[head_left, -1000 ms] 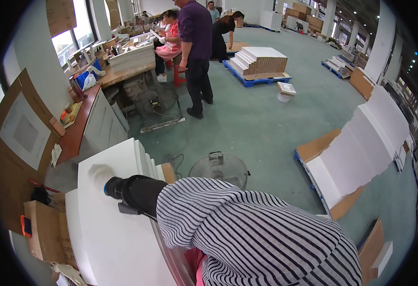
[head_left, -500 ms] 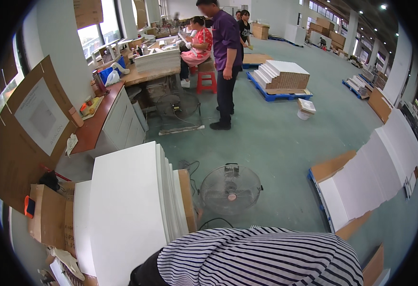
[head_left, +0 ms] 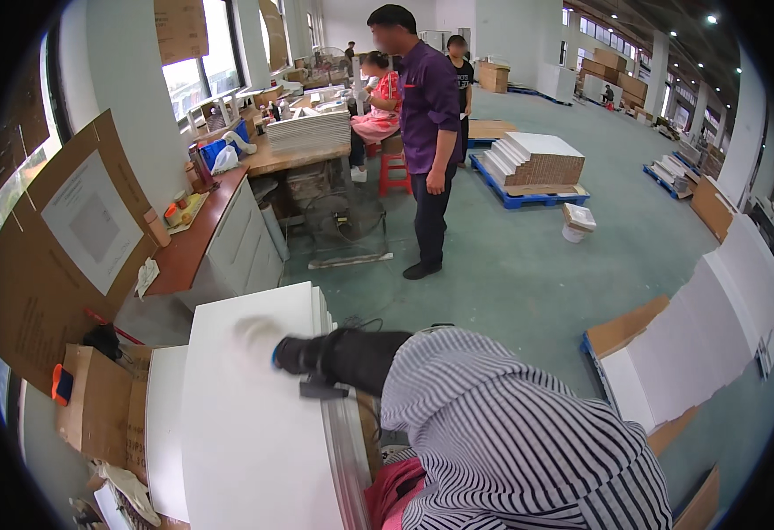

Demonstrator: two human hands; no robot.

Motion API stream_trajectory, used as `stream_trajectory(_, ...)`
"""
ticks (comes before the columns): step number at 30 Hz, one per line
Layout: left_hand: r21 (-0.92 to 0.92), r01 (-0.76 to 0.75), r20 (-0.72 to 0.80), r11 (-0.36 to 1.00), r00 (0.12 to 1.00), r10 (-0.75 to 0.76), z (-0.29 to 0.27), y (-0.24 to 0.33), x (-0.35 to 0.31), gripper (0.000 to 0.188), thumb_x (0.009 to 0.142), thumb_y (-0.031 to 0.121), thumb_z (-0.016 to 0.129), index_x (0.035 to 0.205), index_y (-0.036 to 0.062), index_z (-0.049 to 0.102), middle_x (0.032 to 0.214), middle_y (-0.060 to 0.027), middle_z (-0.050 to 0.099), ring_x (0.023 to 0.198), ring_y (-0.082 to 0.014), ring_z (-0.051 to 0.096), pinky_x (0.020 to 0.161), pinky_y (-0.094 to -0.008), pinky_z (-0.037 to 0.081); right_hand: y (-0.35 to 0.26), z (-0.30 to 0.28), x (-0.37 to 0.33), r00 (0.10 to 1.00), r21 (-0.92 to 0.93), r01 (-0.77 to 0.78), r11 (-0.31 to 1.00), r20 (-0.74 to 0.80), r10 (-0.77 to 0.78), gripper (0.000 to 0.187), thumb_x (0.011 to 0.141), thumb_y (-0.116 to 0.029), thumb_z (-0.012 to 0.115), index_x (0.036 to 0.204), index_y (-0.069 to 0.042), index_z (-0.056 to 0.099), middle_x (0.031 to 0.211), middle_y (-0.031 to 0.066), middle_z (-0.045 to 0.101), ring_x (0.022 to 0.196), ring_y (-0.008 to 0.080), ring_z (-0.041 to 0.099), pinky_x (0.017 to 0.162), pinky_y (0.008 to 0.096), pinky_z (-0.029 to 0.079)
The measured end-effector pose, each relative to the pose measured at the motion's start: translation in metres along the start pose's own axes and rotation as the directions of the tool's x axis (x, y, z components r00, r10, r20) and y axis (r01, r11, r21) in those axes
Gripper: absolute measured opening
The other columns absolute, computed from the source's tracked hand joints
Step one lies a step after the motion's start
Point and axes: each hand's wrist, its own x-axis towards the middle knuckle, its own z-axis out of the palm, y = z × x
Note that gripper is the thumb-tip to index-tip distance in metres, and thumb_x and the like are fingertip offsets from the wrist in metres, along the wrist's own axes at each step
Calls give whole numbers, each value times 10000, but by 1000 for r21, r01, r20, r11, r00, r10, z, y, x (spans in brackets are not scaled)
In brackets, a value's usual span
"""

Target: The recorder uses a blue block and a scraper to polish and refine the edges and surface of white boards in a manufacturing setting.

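Observation:
My right hand (head_left: 259,342), in a white glove, is over the upper part of a large white panel (head_left: 254,442). Motion smears its fingers, so their pose is unclear, and I cannot tell whether it touches the surface. A black cover wraps my right forearm (head_left: 351,360), with a dark flat piece hanging at the wrist; above it comes a black-and-white striped sleeve. The panel lies on top of a stack of similar white panels (head_left: 344,450), whose edges show on the right side. My left hand is out of view.
Left of the stack are another white panel (head_left: 168,424) and an open cardboard box (head_left: 95,397). A red-brown counter (head_left: 194,230) stands beyond. A person in a purple shirt (head_left: 431,110) stands ahead. White sheets (head_left: 669,353) lie on a pallet at right.
My right arm has come up and reached left over the white panel. The view has shifted; my sleeve now hides the floor fan. The person in purple has turned slightly.

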Motion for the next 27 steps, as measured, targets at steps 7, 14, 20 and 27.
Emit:
stream_trajectory(7, 191, 59, -118, 980, 992, -37, -2, -59, -7, 830, 974, 413, 678, 1486, -137, 327, 1487, -331, 416, 1351, -445, 445, 1144, -449, 380, -4, -29, -64, 998, 66, 59, 996, 26, -61, 244, 852, -207, 614, 1017, -54, 710, 941, 178, 725, 871, 385, 697, 784, 483, 557)
stream_trajectory(14, 508, 22, -69, 861, 998, 15, 2, -77, -9, 780, 1013, 425, 607, 1485, -134, 339, 1491, -339, 421, 1372, -435, 422, 1163, -439, 340, -216, -30, -171, 744, 316, 484, 816, 342, -574, 293, 792, -173, 648, 1025, 3, 627, 881, 146, 690, 823, 358, 699, 674, 414, 558)
stream_trajectory(20, 287, -7, -44, 958, 999, 20, -13, -52, -11, 761, 1019, 419, 597, 1478, -137, 352, 1493, -344, 418, 1377, -428, 420, 1166, -434, 335, -207, -50, -178, 812, 481, 410, 775, 194, -550, 265, 713, -191, 691, 898, -12, 628, 738, 128, 671, 628, 360, 677, 541, 427, 532)
stream_trajectory(27, 217, -40, -13, 975, 999, 43, -19, -41, -4, 741, 1027, 412, 585, 1470, -141, 367, 1495, -351, 416, 1383, -419, 417, 1169, -428, 328, -7, -74, -103, 997, -4, 26, 1000, -79, -26, 189, 849, -259, 638, 761, -92, 659, 702, 143, 661, 648, 342, 669, 565, 468, 523)
